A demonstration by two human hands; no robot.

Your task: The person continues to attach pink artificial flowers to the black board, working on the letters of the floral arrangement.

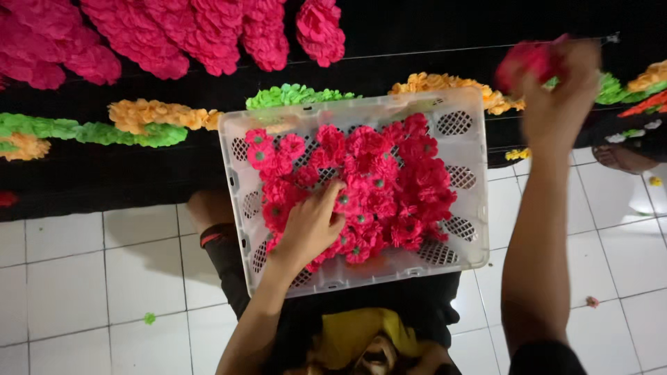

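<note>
A white plastic crate (478, 173) rests on my lap, filled with several red paper flowers (389, 173) that have green centres. My left hand (313, 223) lies on the flowers at the crate's near left, fingers spread and their tips pressed among them. My right hand (563, 94) is raised beyond the crate's far right corner, blurred, with its fingers closed on a red paper flower (526, 62). A thin string (417, 53) runs across the black backdrop close to that hand.
Garlands of pink (174, 35), green (295, 96) and orange (156, 114) paper flowers lie across a black cloth (104, 173). White floor tiles (83, 278) surround me, with a green scrap (149, 318). Another person's foot (618, 158) shows at right.
</note>
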